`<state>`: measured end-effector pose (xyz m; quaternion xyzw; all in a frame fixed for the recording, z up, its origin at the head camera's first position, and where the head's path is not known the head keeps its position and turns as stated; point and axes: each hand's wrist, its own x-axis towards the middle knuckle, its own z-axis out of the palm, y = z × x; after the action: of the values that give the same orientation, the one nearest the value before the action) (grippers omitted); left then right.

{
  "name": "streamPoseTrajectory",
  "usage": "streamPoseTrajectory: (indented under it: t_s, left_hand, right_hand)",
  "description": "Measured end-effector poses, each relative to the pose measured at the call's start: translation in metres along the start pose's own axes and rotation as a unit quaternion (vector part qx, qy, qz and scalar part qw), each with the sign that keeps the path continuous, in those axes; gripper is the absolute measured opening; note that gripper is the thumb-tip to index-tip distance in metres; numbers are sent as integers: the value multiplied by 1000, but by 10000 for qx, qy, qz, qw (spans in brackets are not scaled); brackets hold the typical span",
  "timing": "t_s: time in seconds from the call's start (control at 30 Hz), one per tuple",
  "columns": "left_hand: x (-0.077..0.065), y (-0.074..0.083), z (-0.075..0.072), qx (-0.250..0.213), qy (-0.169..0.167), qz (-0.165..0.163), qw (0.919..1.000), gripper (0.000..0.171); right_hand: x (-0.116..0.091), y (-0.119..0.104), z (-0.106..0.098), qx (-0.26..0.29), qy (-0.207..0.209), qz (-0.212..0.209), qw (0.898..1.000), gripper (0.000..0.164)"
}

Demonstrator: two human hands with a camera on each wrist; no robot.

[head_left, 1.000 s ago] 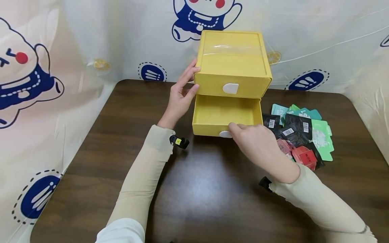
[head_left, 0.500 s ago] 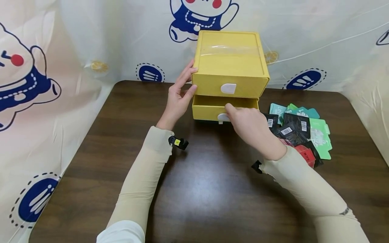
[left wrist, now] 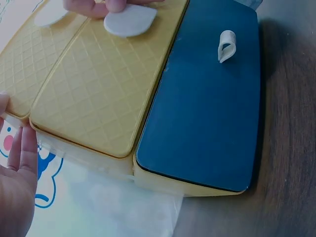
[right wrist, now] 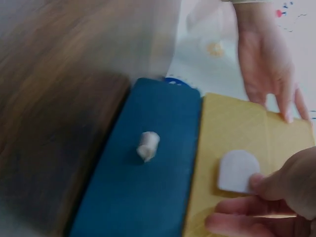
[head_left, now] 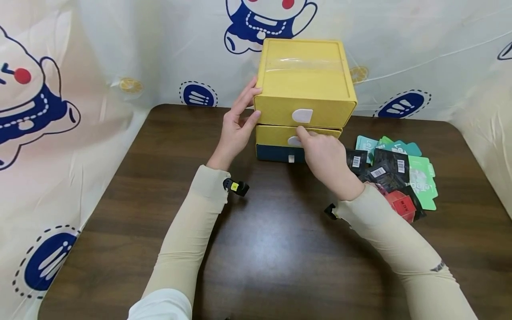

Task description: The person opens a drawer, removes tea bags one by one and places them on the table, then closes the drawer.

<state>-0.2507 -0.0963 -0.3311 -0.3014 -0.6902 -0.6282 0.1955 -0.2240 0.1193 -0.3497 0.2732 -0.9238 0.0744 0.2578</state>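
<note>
A yellow drawer box (head_left: 306, 73) stands at the back of the table, with a second yellow drawer and a dark blue bottom drawer (head_left: 274, 152) beneath its top one. My left hand (head_left: 236, 126) rests against the box's upper left side, fingers along the side and thumb at the front corner. On the middle drawer (left wrist: 94, 81), my right hand (head_left: 326, 155) pinches the white handle (right wrist: 238, 171), thumb at its edge. That drawer's front lies nearly level with the blue front in the left wrist view. A small pale loop (left wrist: 227, 45) sticks out from the blue drawer.
Right of the box lies a pile of flat packets: black ones (head_left: 386, 178), green cards (head_left: 424, 182) and a red packet (head_left: 402, 206). A white printed curtain (head_left: 400, 58) hangs close behind the dark wooden table (head_left: 264, 258).
The middle drawer has slid inward from well out to nearly closed, uncovering the blue drawer's front. My right hand moved back with it; the left hand stayed at the box's side.
</note>
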Motion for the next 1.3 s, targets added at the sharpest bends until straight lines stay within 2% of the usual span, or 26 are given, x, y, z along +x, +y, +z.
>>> streamPoseTrajectory:
  t_s: [0.13,0.27,0.47,0.57,0.73,0.87,1.0,1.07,1.3]
  left_hand:
    - [1,-2,0,52,-10,62,10000,37]
    - [1,-2,-1,62,23,-13,10000,37]
    - [-2,-1,0,23,-3,-66,10000,37]
    - [-1,0,0,42,5,-61,10000,37]
    - [3,3,-2,48,48,-67,10000,37]
    - [3,2,-1,4,13,3,10000,36]
    - [1,1,0,10,21,29,10000,37]
    - [1,0,0,9,45,-15,10000,37]
    - [0,0,0,-84,36,-119,9999,37]
  right_hand:
    - [1,3,8,73,294,37,9995,13]
    - [0,6,10,183,324,46,9993,14]
    - [-17,15,15,700,597,271,9954,16]
    - [-26,21,20,743,657,166,9949,16]
    - [-32,27,32,319,178,-517,9980,21]
    - [-30,28,39,-205,-456,-1321,9900,3]
    - [-26,25,42,-387,-990,-1863,9767,25]
    - [-24,24,44,-430,-1106,-2038,9718,29]
    - [-20,23,50,-532,-1216,-2580,9570,23]
